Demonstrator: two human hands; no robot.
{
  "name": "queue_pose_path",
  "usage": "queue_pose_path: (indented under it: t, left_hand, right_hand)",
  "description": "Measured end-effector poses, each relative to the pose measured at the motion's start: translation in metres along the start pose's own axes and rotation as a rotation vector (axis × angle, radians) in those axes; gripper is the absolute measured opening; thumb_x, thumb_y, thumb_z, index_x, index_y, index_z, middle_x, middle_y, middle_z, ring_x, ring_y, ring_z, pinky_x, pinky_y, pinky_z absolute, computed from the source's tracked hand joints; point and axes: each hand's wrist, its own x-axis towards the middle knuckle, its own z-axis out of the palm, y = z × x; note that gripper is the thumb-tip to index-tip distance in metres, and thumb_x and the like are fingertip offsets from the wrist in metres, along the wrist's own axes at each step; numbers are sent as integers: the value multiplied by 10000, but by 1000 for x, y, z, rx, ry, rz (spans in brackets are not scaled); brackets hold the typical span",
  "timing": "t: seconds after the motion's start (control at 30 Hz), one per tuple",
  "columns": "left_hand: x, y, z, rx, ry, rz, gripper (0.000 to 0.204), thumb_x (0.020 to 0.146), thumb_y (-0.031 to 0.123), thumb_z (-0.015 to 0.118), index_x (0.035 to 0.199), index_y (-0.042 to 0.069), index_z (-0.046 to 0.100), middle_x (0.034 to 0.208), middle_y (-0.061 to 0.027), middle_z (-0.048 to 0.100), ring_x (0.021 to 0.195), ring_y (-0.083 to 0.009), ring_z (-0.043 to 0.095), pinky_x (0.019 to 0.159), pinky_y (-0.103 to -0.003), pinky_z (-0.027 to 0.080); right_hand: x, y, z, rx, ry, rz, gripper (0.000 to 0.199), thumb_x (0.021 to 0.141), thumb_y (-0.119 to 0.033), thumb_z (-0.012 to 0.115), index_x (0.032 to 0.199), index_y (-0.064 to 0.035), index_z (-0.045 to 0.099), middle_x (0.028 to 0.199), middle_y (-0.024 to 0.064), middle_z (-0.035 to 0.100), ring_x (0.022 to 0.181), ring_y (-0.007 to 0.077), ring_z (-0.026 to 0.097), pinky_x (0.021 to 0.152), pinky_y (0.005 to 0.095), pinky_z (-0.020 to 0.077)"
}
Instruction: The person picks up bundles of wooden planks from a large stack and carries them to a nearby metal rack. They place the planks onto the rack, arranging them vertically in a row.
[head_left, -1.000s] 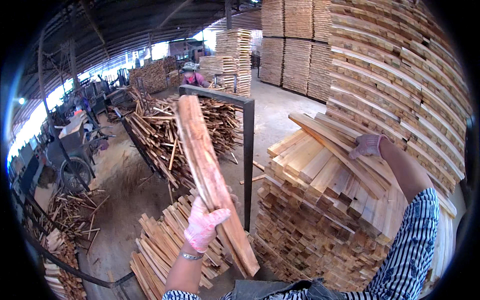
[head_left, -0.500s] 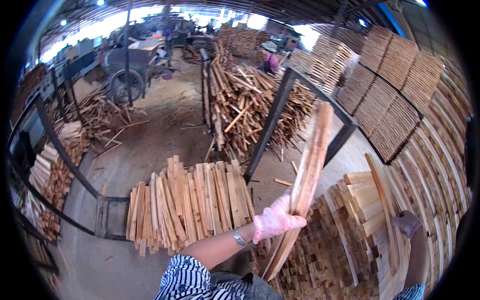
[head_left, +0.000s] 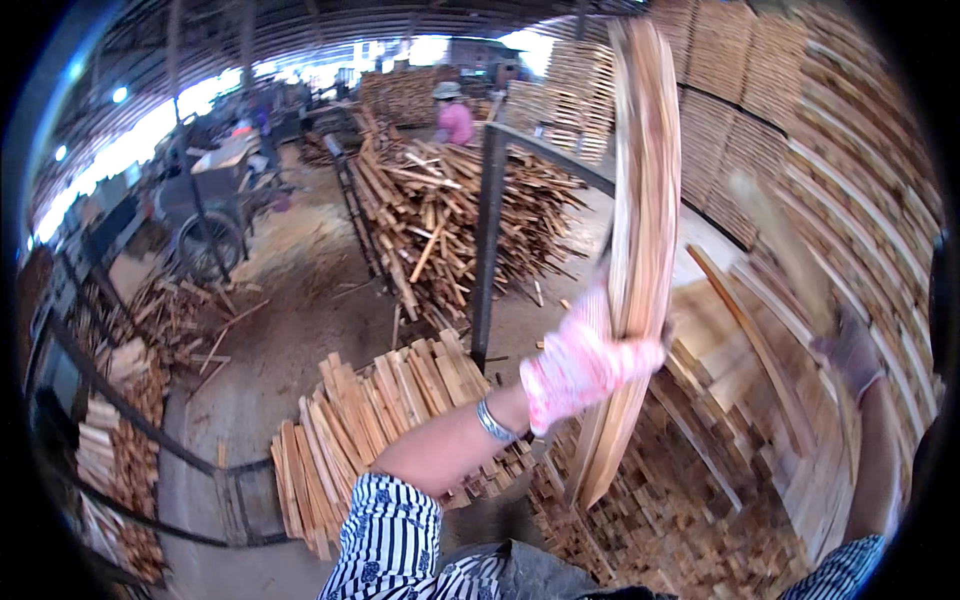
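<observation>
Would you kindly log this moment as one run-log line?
left hand: pink glove, grips upright bundle of pale wooden slats | right hand: grey glove, on stacked wooden slat pile

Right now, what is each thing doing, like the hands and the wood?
left hand: gloved in pink, gripping the bundle of wooden slats
bundle of wooden slats: held upright, slightly tilted, lower end near the stack
right hand: gloved, blurred, on a slat atop the stack of slats
stack of slats: piled in crossed layers
pile of short boards: lying flat on the floor
heap of scrap sticks: loose and jumbled
</observation>
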Motion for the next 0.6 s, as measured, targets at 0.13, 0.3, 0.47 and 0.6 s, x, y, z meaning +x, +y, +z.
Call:
queue_pose_path:
  t: [0.13, 0.3, 0.47, 0.6]
  left_hand:
    - [77, 36, 61, 129, -143, 187, 768, 748, -7, 715, 1392, 44, 301, 999, -56, 539, 875, -139, 591, 738, -292, 557]
    - [145, 33, 148, -16, -301, 481, 721, 746, 50, 715, 1351, 16, 322, 937, -49, 538, 782, -134, 573, 695, -299, 538]
    - [141, -14, 197, -22, -401, 246, 633, 806, 130, 733, 1339, 43, 405, 970, -42, 601, 850, -119, 598, 742, -295, 542]
    - [160, -39, 206, -268, -793, 140, 592, 855, 76, 708, 1385, 17, 450, 1245, -130, 612, 1044, -182, 638, 942, -286, 518]
  right_hand:
    - [3, 40, -74, 305, 288, -72, 480, 879, -218, 667, 1290, -26, 510, 990, 20, 581, 837, 94, 537, 712, 243, 459]
    - [-68, -17, -141, 578, 465, 60, 412, 918, -363, 640, 1192, -70, 544, 896, -15, 530, 761, 77, 485, 681, 227, 423]
    - [-147, 0, -134, 677, 744, 123, 492, 882, -395, 703, 1217, -79, 530, 923, 16, 576, 812, 87, 568, 711, 252, 487]
    - [-156, 2, -129, 361, 825, 129, 373, 848, -352, 740, 1053, -78, 593, 753, -12, 555, 634, 86, 538, 556, 248, 448]
